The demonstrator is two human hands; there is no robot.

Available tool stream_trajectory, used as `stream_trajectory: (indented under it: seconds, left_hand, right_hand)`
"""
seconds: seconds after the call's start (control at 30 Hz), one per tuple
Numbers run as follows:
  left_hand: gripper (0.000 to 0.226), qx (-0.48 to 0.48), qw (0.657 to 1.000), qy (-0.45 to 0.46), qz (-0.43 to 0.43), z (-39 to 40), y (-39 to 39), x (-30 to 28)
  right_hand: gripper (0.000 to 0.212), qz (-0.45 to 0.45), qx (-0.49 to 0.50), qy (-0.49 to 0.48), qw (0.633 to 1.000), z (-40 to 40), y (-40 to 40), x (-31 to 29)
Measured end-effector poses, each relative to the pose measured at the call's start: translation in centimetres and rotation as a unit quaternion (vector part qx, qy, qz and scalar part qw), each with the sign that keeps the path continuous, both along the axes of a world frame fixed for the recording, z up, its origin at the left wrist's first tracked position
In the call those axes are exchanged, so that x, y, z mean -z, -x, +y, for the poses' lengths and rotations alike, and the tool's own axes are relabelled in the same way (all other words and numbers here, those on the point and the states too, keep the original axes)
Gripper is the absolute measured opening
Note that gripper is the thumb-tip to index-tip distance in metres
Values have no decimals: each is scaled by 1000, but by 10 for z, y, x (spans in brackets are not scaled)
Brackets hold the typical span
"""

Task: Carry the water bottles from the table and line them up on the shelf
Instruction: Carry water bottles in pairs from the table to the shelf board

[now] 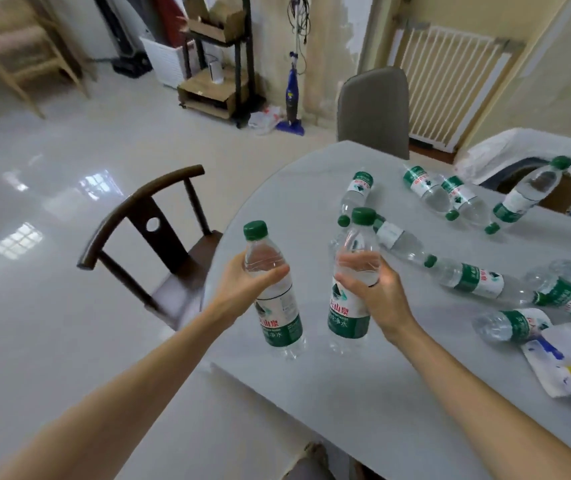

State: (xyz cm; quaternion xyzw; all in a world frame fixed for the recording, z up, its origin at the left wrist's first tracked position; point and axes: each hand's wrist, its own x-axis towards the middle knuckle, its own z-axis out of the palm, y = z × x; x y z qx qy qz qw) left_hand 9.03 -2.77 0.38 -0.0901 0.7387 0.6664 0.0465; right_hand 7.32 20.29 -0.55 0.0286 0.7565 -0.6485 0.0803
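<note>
My left hand grips an upright water bottle with a green cap and green-white label, held just above the round grey table near its left edge. My right hand grips a second upright bottle beside it. Several more bottles of the same kind lie on their sides across the table, among them one behind my right hand, one further right and one at the back. A metal shelf unit stands by the far wall.
A dark wooden chair is tucked at the table's left edge. A grey chair stands behind the table. A flowered cloth lies at the right. A blue floor cleaner leans by the wall. The tiled floor is shiny.
</note>
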Motion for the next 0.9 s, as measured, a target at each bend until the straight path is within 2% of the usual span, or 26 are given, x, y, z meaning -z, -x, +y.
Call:
stream_trajectory:
  seconds: [0.1,0.2,0.27,0.37,0.47,0.57,0.7,0.8,0.9]
  left_hand:
    - [45,-73,996,-40,28,-62,-36,-13]
    - [34,-123,989,-63,54,-138,-80,-22]
    - [24,-140,986,-68,64,-188,-109,-26]
    - [23,-168,981,-60,77,-270,-154,-31]
    - [36,-215,971,-65,88,-339,-192,-33]
    - [43,-258,959,-75,88,-397,-228,-36]
    - [47,-329,937,-80,89,-494,-277,-41]
    - [47,-374,918,-91,91,-558,-303,-38]
    - [45,-412,902,-84,101,-625,-317,-35]
  right_hand:
    - [46,-23,-37,72,996,-74,-10,-14]
    - [57,-35,-88,95,991,-161,-29,-21]
    - [52,-26,-129,87,987,-218,-47,-26]
    - [34,-13,-192,57,980,-307,-79,-34]
    - [41,-1,-240,45,970,-385,-107,-41]
    - [35,-17,-284,54,957,-452,-132,-44]
    - [40,-5,-361,33,932,-565,-152,-53]
    - [26,0,-406,48,913,-650,-160,-53]
    - [27,1,-449,43,893,-736,-159,-48]
